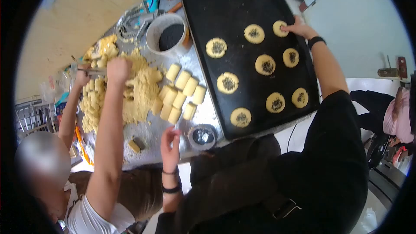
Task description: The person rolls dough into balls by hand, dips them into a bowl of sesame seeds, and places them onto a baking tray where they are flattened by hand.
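Note:
A black baking tray (242,4) lies on the metal table and carries several round dough discs with dark seeds in the middle, such as one disc (228,82). My right hand (299,28), a black watch on its wrist, reaches to the tray's far right. Its bunched fingertips sit on the pale dough disc (278,28) there. My left hand (170,141) hovers over the table's near edge with fingers apart and nothing in it. It is beside a small bowl of dark seeds (203,136).
Cut dough blocks (182,91) and a crumbly dough heap (141,91) lie left of the tray. A white bowl of dark seeds (167,34) stands behind them. A co-worker in a white shirt has one hand (118,67) on the heap and another hand (81,78) on a metal tool.

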Action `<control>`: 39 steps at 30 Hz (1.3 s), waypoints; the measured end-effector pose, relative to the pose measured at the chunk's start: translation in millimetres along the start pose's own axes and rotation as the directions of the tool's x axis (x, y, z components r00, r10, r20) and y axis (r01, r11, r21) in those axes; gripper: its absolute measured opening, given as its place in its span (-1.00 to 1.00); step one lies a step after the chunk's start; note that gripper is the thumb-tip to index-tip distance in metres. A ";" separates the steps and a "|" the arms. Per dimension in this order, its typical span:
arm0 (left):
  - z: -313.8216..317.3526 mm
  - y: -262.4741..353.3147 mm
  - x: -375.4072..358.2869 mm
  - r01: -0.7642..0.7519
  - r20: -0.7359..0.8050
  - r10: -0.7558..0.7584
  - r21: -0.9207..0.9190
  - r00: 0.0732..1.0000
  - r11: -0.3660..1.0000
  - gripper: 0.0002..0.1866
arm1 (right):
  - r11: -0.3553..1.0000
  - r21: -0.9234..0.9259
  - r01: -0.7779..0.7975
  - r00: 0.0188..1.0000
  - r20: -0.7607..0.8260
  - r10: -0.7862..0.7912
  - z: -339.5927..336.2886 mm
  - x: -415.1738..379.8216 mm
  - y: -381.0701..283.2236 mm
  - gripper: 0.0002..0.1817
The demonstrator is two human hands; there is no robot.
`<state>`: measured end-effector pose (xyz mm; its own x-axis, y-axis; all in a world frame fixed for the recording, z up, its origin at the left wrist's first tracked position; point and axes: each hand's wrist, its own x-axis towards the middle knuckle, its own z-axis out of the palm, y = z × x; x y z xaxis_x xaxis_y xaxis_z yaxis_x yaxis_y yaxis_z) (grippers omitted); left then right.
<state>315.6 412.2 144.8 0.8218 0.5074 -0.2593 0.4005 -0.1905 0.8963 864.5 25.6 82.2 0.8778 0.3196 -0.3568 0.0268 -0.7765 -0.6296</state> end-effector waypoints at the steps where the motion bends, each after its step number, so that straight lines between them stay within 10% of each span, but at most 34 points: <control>1: 2.4 4.0 5.2 -0.019 -0.035 0.021 0.058 0.999 0.998 -0.71 | 0.996 -0.080 -0.037 0.998 -0.055 0.033 2.7 3.7 7.8 0.34; 4: 12.0 11.6 28.6 -0.159 -0.073 0.181 0.236 0.981 0.959 -0.72 | 0.995 0.085 0.045 0.997 -0.060 -0.040 7.5 3.8 10.6 0.18; 7: 22.0 28.9 60.2 -0.521 0.215 0.484 0.501 0.848 0.691 -0.60 | 0.989 0.112 0.101 0.995 -0.009 -0.100 4.6 -10.2 -4.5 0.19; 11: 38.1 14.0 94.9 -0.796 0.592 0.534 0.492 0.603 0.353 -0.52 | 0.973 0.229 0.041 0.990 -0.138 -0.009 -1.5 -20.5 -0.3 0.20; 22: 46.0 -39.2 115.8 -0.833 0.584 0.610 0.485 0.535 0.267 -0.74 | 0.831 0.382 0.404 0.887 -0.387 -0.253 -19.6 -158.2 -92.1 -0.17; 26: 33.3 -3.3 88.5 -0.702 0.317 0.631 0.411 0.709 0.582 -0.84 | 0.739 0.356 0.572 0.813 -0.368 -0.452 7.7 -209.2 -142.9 -0.17; 29: 34.7 10.9 62.7 -0.356 -0.086 0.347 -0.130 0.934 0.926 -0.79 | 0.765 0.138 0.628 0.775 -0.201 -0.600 52.8 -273.4 -203.1 -0.16; 33: 45.6 81.6 11.2 0.321 0.265 -0.224 -0.908 0.938 0.269 -0.54 | 0.550 0.199 0.811 0.575 -0.094 -0.813 156.7 -327.6 -251.3 -0.26; 35: 55.2 71.3 -1.9 0.322 0.338 0.043 -0.924 0.940 0.206 -0.53 | 0.568 0.305 0.764 0.605 -0.033 -0.795 190.7 -351.1 -269.1 -0.31; 37: 65.5 92.5 -24.8 0.288 0.245 -0.262 -0.947 0.934 0.142 -0.54 | 0.578 0.224 0.785 0.600 -0.038 -0.799 212.1 -367.4 -274.4 -0.37; 39: 70.8 99.8 -41.3 0.296 0.272 -0.184 -0.947 0.945 0.122 -0.58 | 0.613 0.193 0.766 0.631 -0.049 -0.774 212.8 -381.9 -274.4 -0.48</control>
<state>350.4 312.8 219.5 0.8130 0.2859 -0.5073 -0.0919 0.9232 0.3731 420.1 232.2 244.3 0.5568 0.7760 0.2962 0.5969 -0.1258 -0.7924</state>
